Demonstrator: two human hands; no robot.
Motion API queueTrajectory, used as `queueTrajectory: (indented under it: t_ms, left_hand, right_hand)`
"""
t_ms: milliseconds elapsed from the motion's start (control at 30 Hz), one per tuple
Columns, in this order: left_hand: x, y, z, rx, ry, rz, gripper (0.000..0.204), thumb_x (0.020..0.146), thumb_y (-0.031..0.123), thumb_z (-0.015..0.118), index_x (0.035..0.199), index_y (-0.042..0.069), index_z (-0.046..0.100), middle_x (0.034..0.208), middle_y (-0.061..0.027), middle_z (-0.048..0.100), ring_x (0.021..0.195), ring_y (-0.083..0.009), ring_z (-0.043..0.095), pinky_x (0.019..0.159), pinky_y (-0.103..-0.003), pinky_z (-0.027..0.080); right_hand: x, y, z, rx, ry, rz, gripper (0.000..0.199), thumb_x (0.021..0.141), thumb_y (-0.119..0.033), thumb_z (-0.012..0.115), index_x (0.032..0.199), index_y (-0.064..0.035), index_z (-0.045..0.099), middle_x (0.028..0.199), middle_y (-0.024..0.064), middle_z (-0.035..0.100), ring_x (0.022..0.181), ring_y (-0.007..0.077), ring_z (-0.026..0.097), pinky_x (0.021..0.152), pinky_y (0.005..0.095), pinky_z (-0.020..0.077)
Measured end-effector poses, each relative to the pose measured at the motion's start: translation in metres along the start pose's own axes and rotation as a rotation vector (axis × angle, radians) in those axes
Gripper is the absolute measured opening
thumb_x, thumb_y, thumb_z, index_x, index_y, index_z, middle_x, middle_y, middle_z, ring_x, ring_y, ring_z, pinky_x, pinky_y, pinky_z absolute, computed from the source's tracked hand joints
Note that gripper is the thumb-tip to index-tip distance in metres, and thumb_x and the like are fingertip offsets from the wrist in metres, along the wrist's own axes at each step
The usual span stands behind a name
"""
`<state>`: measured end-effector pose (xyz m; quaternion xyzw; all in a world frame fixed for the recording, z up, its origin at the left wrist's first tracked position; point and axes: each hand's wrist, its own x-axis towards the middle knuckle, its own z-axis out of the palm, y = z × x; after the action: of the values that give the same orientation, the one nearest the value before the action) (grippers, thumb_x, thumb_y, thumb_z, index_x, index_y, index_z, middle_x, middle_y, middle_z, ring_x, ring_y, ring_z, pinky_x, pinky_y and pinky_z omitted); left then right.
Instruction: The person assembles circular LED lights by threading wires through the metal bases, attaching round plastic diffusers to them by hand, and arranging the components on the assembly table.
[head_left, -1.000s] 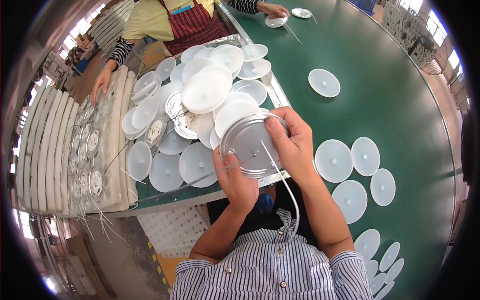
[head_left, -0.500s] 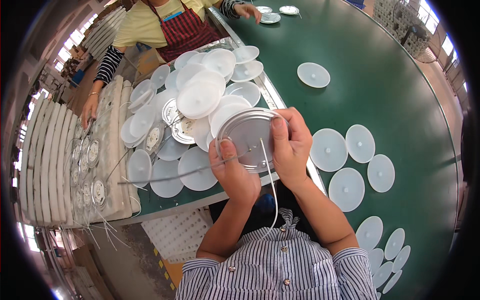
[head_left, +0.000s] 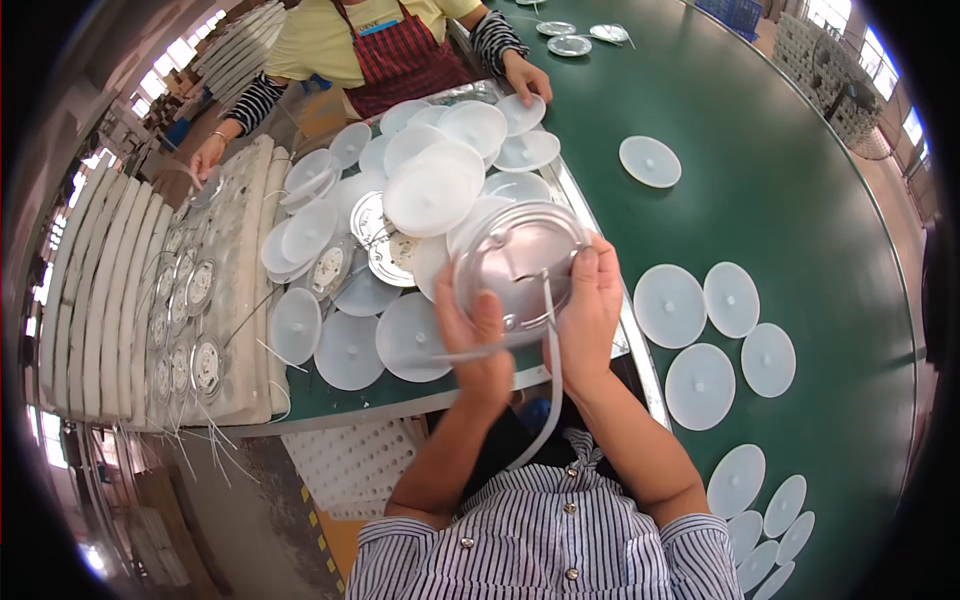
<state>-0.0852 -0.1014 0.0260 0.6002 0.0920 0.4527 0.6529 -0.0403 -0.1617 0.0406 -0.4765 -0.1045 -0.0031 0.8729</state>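
Note:
Between my two hands I hold a round silver metal lamp base (head_left: 515,262), its flat back turned up toward me. A white cable (head_left: 553,385) hangs from its middle, and a blurred grey wire (head_left: 455,356) runs off to the left. My left hand (head_left: 474,335) grips the left rim with the thumb on the back. My right hand (head_left: 592,315) is closed on the right rim. Just beyond lies a pile of frosted white round covers (head_left: 433,190), with silver discs carrying light boards (head_left: 395,252) among them. What is under the lamp base is hidden.
A co-worker's hand (head_left: 526,78) touches a cover at the pile's far side; the other hand (head_left: 208,158) reaches to a foam tray (head_left: 235,210) of lamp bases at left. More covers (head_left: 669,305) lie on the green table (head_left: 800,230) at right. A metal rail (head_left: 640,375) runs beside my right arm.
The lamp base has tilted in my hands and moved slightly right in the picture. My left thumb has shifted lower. The co-worker's hand has come to a cover on the pile.

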Motion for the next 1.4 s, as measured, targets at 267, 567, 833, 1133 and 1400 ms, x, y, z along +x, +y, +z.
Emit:
queueTrajectory:
  t_ms: [267, 567, 833, 1133, 1400]
  left_hand:
    - [0.002, 0.008, -0.015, -0.158, -0.199, -0.31, 0.039, 0.089, 0.023, 0.043, 0.115, -0.006, 0.041, 0.101, -0.0094, 0.052, 0.09, -0.0123, 0.048, 0.08, -0.025, 0.038]
    - [-0.007, 0.017, -0.012, -0.11, -0.325, -0.385, 0.041, 0.092, 0.026, 0.037, 0.117, -0.006, 0.038, 0.106, -0.0114, 0.05, 0.093, -0.0139, 0.048, 0.082, -0.027, 0.039]
    - [-0.014, 0.001, -0.005, -0.234, -0.106, -0.195, 0.05, 0.088, 0.036, 0.044, 0.118, -0.003, 0.035, 0.111, -0.0127, 0.047, 0.102, -0.0188, 0.048, 0.088, -0.031, 0.038]
    - [0.005, 0.005, 0.001, -0.564, 0.116, -0.203, 0.029, 0.087, 0.029, 0.05, 0.099, 0.003, 0.044, 0.093, -0.0053, 0.051, 0.085, -0.0129, 0.05, 0.075, -0.028, 0.043]
    - [0.028, 0.005, -0.007, -0.402, 0.057, -0.379, 0.025, 0.081, 0.023, 0.062, 0.086, 0.001, 0.05, 0.078, -0.0023, 0.054, 0.07, -0.0079, 0.049, 0.063, -0.02, 0.041]
  right_hand:
    - [0.034, -0.042, -0.029, -0.175, -0.271, 0.097, 0.023, 0.083, -0.02, 0.056, 0.094, 0.0001, 0.055, 0.081, 0.0013, 0.056, 0.076, 0.0073, 0.05, 0.07, 0.0221, 0.0403]
    - [0.037, -0.049, -0.024, -0.664, -0.564, -0.037, 0.017, 0.078, -0.015, 0.062, 0.082, 0.0008, 0.057, 0.069, 0.006, 0.058, 0.063, 0.0098, 0.052, 0.056, 0.0231, 0.0425]
    - [0.023, -0.032, -0.015, -0.509, -0.281, -0.004, 0.019, 0.081, -0.019, 0.058, 0.084, 0.0003, 0.055, 0.07, 0.0045, 0.055, 0.06, 0.0085, 0.048, 0.054, 0.0217, 0.0389]
    - [0.007, -0.009, 0.0, -0.495, -0.185, -0.542, 0.013, 0.086, -0.012, 0.048, 0.083, -0.0003, 0.051, 0.071, 0.0063, 0.047, 0.061, 0.0141, 0.043, 0.055, 0.0237, 0.0356]
    - [-0.004, 0.001, -0.006, -0.175, -0.028, -0.28, 0.016, 0.088, -0.017, 0.046, 0.088, -0.001, 0.05, 0.075, -0.0017, 0.045, 0.065, 0.0049, 0.038, 0.06, 0.0183, 0.0315]
